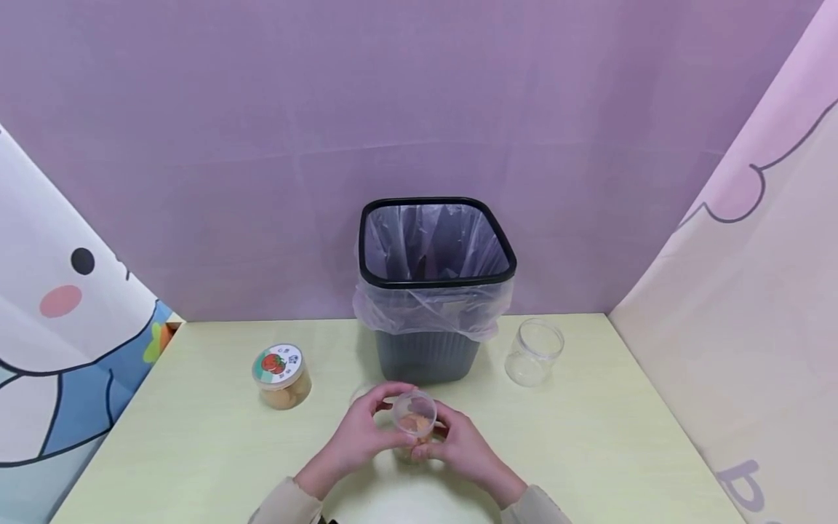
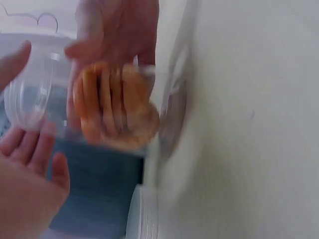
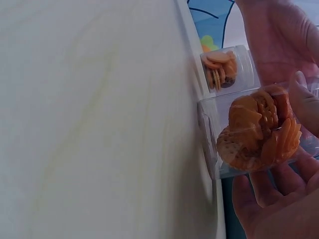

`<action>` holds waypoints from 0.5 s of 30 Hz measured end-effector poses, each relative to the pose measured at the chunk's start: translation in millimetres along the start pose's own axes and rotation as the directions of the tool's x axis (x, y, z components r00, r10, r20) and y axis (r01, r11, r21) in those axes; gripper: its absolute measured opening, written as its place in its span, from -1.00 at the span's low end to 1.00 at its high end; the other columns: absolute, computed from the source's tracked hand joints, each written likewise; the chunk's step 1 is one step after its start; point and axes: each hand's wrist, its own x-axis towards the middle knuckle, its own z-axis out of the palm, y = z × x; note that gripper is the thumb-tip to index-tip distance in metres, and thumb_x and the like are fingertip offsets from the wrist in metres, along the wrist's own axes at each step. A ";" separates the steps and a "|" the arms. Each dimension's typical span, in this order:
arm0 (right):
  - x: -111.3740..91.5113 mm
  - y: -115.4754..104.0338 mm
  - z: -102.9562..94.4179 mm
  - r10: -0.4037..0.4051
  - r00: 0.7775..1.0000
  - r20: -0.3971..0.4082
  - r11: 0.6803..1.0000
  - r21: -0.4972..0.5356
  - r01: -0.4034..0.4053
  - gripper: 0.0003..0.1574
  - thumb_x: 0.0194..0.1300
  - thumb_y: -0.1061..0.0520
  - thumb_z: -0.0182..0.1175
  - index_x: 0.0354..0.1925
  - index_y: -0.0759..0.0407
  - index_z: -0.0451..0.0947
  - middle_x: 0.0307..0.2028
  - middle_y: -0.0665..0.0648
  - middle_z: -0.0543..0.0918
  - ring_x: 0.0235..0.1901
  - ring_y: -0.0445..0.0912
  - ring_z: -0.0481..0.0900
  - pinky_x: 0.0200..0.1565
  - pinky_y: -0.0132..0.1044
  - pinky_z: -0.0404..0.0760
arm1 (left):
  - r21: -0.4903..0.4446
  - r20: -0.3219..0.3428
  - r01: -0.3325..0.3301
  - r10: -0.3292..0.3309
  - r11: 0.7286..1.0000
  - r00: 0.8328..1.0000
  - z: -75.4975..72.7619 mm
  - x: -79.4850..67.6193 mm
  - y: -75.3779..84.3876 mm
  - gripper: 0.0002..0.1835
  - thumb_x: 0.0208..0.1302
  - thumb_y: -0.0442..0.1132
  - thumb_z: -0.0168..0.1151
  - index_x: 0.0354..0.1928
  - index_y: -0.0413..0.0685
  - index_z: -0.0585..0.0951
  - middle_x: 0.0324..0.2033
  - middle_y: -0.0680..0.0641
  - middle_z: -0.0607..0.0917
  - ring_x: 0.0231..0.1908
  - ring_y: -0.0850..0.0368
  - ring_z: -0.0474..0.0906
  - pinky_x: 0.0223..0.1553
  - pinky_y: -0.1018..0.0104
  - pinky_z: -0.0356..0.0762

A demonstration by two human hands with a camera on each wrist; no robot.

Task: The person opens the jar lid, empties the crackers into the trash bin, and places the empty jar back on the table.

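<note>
Both hands hold a clear plastic jar [image 1: 415,413] of orange crackers near the table's front. In the left wrist view, my left hand [image 2: 30,191] has thumb and fingers on either side of the jar's clear ringed mouth [image 2: 32,94]. Across from it my right hand [image 1: 458,447] grips the other side; the right wrist view shows fingers under the jar and a thumb on its wall. Stacked round crackers [image 3: 256,127] show through the wall. Partly hidden behind my left hand [image 1: 360,437] lies a clear round lid [image 2: 142,214].
A bin [image 1: 428,356] with a black rim and a plastic liner stands at the back. To its right is a clear jar [image 1: 533,353] with no lid. At the left stands a lidded jar [image 1: 283,377] of crackers with a tomato picture on top.
</note>
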 end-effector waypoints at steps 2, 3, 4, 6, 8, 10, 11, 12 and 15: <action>-0.2 0.2 0.2 0.001 1.000 -0.001 1.000 -0.011 -0.001 -0.20 0.05 0.23 0.51 0.27 0.20 0.48 0.16 0.15 0.59 0.17 0.03 0.53 0.18 -0.27 0.47 | -0.001 -0.073 0.022 -0.022 1.000 0.997 6.6 -4.2 3.0 -0.26 -0.16 -0.28 0.64 0.17 0.06 0.57 0.09 0.08 0.64 0.14 0.07 0.47 0.15 0.07 0.35; -0.4 0.4 0.3 0.003 1.000 -0.001 1.000 -0.016 -0.003 -0.19 0.05 0.22 0.51 0.28 0.19 0.47 0.17 0.15 0.59 0.17 0.03 0.53 0.19 -0.26 0.47 | 0.004 -0.109 0.029 -0.028 1.000 0.994 10.2 -6.1 4.5 -0.26 -0.17 -0.27 0.65 0.17 0.06 0.57 0.09 0.09 0.64 0.14 0.07 0.47 0.15 0.08 0.35; -0.7 0.5 0.2 0.002 1.000 -0.002 1.000 -0.024 -0.002 -0.18 0.06 0.22 0.50 0.29 0.19 0.47 0.18 0.16 0.58 0.18 0.03 0.53 0.20 -0.25 0.47 | 0.005 -0.143 0.038 -0.037 0.999 0.989 13.7 -8.1 5.8 -0.25 -0.18 -0.26 0.66 0.17 0.06 0.56 0.09 0.10 0.63 0.14 0.08 0.47 0.15 0.09 0.35; -1.2 0.6 0.2 -0.002 1.000 -0.004 0.999 -0.041 0.002 -0.18 0.07 0.21 0.50 0.30 0.19 0.46 0.19 0.18 0.58 0.17 0.03 0.54 0.21 -0.23 0.46 | 0.018 -0.207 0.050 -0.045 0.999 0.977 20.4 -11.7 8.5 -0.23 -0.19 -0.22 0.68 0.17 0.04 0.55 0.08 0.13 0.62 0.14 0.08 0.47 0.17 0.08 0.34; -1.1 0.9 0.0 -0.002 1.000 -0.006 0.999 -0.052 0.002 -0.18 0.08 0.21 0.49 0.31 0.18 0.45 0.20 0.18 0.57 0.17 0.02 0.55 0.20 -0.23 0.47 | 0.036 -0.254 0.047 -0.036 0.998 0.967 25.9 -14.2 10.7 -0.20 -0.19 -0.18 0.68 0.19 -0.02 0.53 0.09 0.13 0.61 0.15 0.08 0.46 0.19 0.04 0.33; -0.5 1.2 -0.4 -0.006 1.000 -0.007 0.998 -0.056 0.006 -0.19 0.08 0.22 0.49 0.31 0.19 0.45 0.19 0.20 0.57 0.16 0.02 0.55 0.19 -0.25 0.48 | 0.061 -0.279 0.048 -0.030 0.997 0.960 29.4 -15.7 11.7 -0.18 -0.17 -0.13 0.68 0.21 -0.05 0.51 0.10 0.14 0.58 0.15 0.09 0.45 0.19 0.02 0.33; -0.1 1.4 -0.5 -0.006 1.000 -0.008 0.998 -0.056 0.006 -0.19 0.08 0.22 0.49 0.30 0.19 0.46 0.18 0.20 0.58 0.16 0.02 0.55 0.18 -0.26 0.49 | 0.070 -0.284 0.046 -0.024 0.997 0.958 30.1 -15.9 11.8 -0.18 -0.16 -0.12 0.68 0.22 -0.06 0.50 0.10 0.14 0.57 0.16 0.09 0.45 0.19 0.02 0.33; 0.3 1.7 -0.7 -0.001 1.000 -0.007 0.998 -0.055 0.001 -0.20 0.08 0.22 0.49 0.30 0.18 0.47 0.18 0.18 0.58 0.16 0.01 0.55 0.17 -0.29 0.49 | 0.069 -0.286 0.037 -0.016 0.997 0.958 30.3 -15.9 11.4 -0.17 -0.16 -0.13 0.67 0.22 -0.08 0.50 0.11 0.13 0.57 0.15 0.08 0.45 0.19 0.03 0.34; 1.4 1.7 -0.8 -0.004 1.000 -0.002 0.998 -0.056 0.004 -0.21 0.07 0.25 0.49 0.28 0.18 0.49 0.17 0.16 0.58 0.17 0.03 0.53 0.15 -0.32 0.49 | 0.043 -0.262 0.014 -0.002 0.999 0.965 27.5 -14.9 8.5 -0.17 -0.15 -0.17 0.67 0.24 -0.05 0.50 0.12 0.12 0.57 0.16 0.08 0.45 0.19 0.05 0.37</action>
